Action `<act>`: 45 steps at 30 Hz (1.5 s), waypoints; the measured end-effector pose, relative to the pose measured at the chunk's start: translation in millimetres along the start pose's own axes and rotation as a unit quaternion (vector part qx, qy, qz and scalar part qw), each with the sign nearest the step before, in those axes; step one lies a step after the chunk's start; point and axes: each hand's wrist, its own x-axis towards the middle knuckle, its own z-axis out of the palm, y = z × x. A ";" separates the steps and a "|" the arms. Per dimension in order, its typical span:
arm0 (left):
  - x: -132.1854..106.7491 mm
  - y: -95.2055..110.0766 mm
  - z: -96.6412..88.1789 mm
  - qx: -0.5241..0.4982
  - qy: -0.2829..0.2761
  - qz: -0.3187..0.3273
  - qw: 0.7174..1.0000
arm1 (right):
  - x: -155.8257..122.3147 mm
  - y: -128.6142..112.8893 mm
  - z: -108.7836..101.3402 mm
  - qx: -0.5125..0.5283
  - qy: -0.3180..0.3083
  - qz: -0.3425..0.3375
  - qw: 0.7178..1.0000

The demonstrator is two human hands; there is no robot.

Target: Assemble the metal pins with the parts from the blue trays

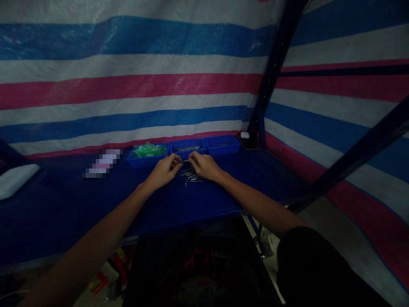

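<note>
My left hand [165, 170] and my right hand [204, 165] meet above the blue table, fingers pinched at either end of a thin metal rod [183, 161]. It is too small and dim to tell its exact kind. Below the hands lies a loose pile of similar thin metal pieces [191, 175], partly covered by my right hand. Just behind stand three blue bins: the left bin [138, 162] holds green and clear plastic, the middle bin [174, 143] holds metal pieces, and the right bin [234, 148] holds a few small dark items.
A dark flat object with a small white case [244, 135] sits beside the right bin. On the left are a blurred-out rectangle [104, 163] and a white object [17, 180]. Dark blue metal posts [265, 89] and striped sheeting [134, 89] enclose the table [179, 204].
</note>
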 end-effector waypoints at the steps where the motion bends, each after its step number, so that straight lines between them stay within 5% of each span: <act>1: 0.2 0.5 -1.0 0.007 0.002 0.002 1.000 | 0.0 -0.6 -0.7 -0.002 -0.002 0.002 1.000; 15: -0.1 5.1 -1.4 0.019 -0.002 -0.007 1.000 | 0.2 -0.8 -3.5 0.013 -0.002 -0.002 1.000; 23: -1.4 6.7 0.2 -0.012 0.049 -0.002 0.999 | 0.4 -2.8 -8.8 0.028 0.024 0.011 0.999; 45: -2.9 7.4 -2.3 0.001 0.081 0.001 0.997 | 0.0 -3.7 -11.8 0.056 0.034 -0.013 0.998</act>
